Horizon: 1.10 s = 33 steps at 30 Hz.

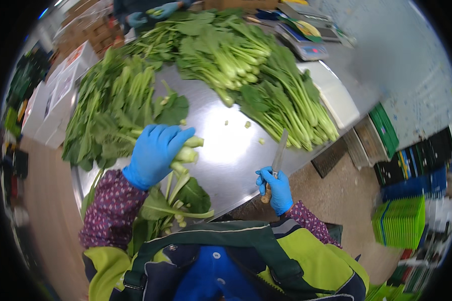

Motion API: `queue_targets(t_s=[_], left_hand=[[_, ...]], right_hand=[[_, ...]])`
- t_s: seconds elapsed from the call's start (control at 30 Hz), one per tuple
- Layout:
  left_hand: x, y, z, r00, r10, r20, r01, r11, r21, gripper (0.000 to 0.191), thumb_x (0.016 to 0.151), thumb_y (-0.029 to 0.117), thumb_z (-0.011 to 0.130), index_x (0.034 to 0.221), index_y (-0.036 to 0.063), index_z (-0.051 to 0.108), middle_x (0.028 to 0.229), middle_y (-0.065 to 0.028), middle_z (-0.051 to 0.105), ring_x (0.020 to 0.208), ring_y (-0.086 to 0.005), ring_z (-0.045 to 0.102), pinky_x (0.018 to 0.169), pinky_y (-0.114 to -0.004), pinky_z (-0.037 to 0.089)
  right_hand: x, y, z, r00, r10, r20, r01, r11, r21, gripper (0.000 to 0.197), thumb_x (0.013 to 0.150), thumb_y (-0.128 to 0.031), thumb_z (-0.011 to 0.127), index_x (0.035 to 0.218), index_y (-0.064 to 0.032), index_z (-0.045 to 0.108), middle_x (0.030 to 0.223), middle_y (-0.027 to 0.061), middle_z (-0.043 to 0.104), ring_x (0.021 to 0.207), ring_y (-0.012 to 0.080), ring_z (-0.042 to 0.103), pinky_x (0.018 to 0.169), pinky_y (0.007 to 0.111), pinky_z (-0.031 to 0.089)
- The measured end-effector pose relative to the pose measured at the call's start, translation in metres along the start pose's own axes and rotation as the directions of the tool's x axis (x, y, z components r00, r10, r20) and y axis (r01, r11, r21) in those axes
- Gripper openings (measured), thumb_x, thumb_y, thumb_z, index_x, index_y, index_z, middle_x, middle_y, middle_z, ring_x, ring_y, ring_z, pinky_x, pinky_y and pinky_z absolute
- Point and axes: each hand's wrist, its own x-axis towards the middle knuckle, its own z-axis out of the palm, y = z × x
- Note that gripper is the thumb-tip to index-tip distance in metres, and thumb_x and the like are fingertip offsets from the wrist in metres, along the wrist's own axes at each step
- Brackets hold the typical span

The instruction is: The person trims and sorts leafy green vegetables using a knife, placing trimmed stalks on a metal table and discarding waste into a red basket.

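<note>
My left hand (156, 156), in a blue glove, is closed around several thick stems of leafy greens (188, 154), their pale cut ends pointing right. In my right hand (277, 190), also gloved in blue, a knife (280, 152) is held by its brown handle, blade pointing away from me over the table's near right edge. Small cut stem pieces (247, 124) lie on the metal table (226, 169) between the hands. Large heaps of greens lie at the left (116, 86), at the far middle (226, 49) and at the right (290, 101). Loose leaves and trimmings (173, 207) are close to my body.
A weighing scale (309, 47) and a white board or tray (335, 96) stand at the right. Across the table are a co-worker's gloved hands (162, 11) with greens. White boxes (56, 101) flank the left side; green crates (399, 222) are stacked on the right floor.
</note>
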Motion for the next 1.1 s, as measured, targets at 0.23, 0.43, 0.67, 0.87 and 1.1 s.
queue_targets(t_s=[0.23, 0.43, 0.67, 0.87, 1.1], left_hand=[[0.167, 0.040, 0.089, 0.911, 0.385, -0.148, -0.400, 0.912, -0.090, 0.071, 0.065, 0.023, 0.071, 0.131, 0.0112, 0.049, 0.111, -0.0075, 0.057, 0.095, -0.0262, 0.056, 0.085, -0.039, 0.041], [0.209, 0.103, 0.241, 0.922, 0.316, 0.224, -0.213, 0.896, -0.389, 0.101, 0.062, 0.034, 0.081, 0.147, 0.0183, 0.029, 0.135, -0.0132, 0.045, 0.126, -0.0337, 0.041, 0.109, -0.060, 0.015], [0.187, 0.113, 0.305, 0.928, 0.301, 0.220, -0.167, 0.862, -0.478, 0.107, 0.064, 0.046, 0.077, 0.151, 0.0242, 0.017, 0.144, -0.0107, 0.034, 0.135, -0.0342, 0.028, 0.110, -0.065, 0.003], [0.185, 0.106, 0.272, 0.949, 0.314, 0.034, -0.274, 0.872, -0.405, 0.074, 0.077, 0.017, 0.071, 0.143, 0.0189, 0.037, 0.135, -0.0173, 0.039, 0.127, -0.0361, 0.035, 0.108, -0.053, 0.025], [0.150, 0.072, 0.216, 0.947, 0.300, -0.119, -0.306, 0.720, -0.623, 0.045, 0.081, 0.003, 0.065, 0.124, 0.0090, 0.056, 0.118, -0.0179, 0.054, 0.110, -0.0339, 0.052, 0.095, -0.039, 0.043]], right_hand=[[-0.065, 0.020, -0.078, 0.932, -0.016, -0.361, 0.055, 0.994, 0.097, 0.018, 0.091, -0.017, 0.059, 0.091, 0.0004, 0.062, 0.071, 0.0071, 0.061, 0.051, 0.0122, 0.054, 0.047, 0.023, 0.042], [-0.108, 0.043, -0.098, 0.849, 0.082, -0.522, 0.045, 0.973, 0.226, 0.022, 0.093, -0.021, 0.059, 0.097, 0.0000, 0.063, 0.076, 0.0063, 0.063, 0.056, 0.0112, 0.056, 0.052, 0.024, 0.046], [-0.157, 0.095, -0.086, 0.794, 0.121, -0.596, 0.033, 0.970, 0.242, 0.022, 0.092, -0.020, 0.058, 0.096, 0.0002, 0.064, 0.076, 0.0063, 0.062, 0.058, 0.0119, 0.055, 0.052, 0.026, 0.046], [-0.159, 0.125, -0.065, 0.821, 0.143, -0.553, -0.103, 0.989, 0.104, 0.030, 0.093, -0.031, 0.058, 0.101, -0.0019, 0.059, 0.072, 0.0036, 0.058, 0.060, 0.0105, 0.054, 0.054, 0.025, 0.046], [-0.165, 0.118, -0.047, 0.785, 0.181, -0.592, -0.141, 0.983, 0.114, 0.023, 0.087, -0.026, 0.064, 0.095, -0.0056, 0.058, 0.068, 0.0021, 0.057, 0.050, 0.0094, 0.048, 0.045, 0.025, 0.040]])
